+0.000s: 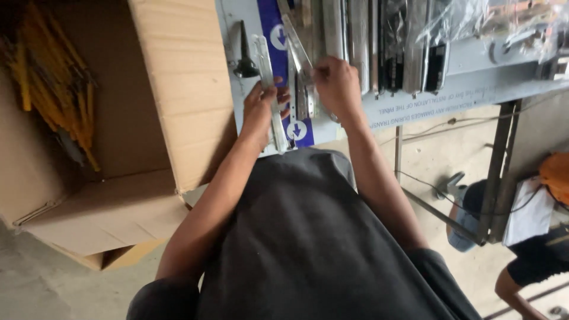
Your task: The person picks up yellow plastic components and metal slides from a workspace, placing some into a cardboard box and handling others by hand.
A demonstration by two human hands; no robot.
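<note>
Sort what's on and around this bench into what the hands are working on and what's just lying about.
In hand:
left hand on long pale metal rail
right hand on hinged silver metal bracket

Lying about:
black cone-shaped tool
big brown cardboard box
yellow rods

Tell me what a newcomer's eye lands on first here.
Two bare arms reach up the middle: the left hand grips a pale metal strip, the right hand pinches a second strip, both on a grey table. At left gapes a big cardboard box holding yellow rods.
</note>
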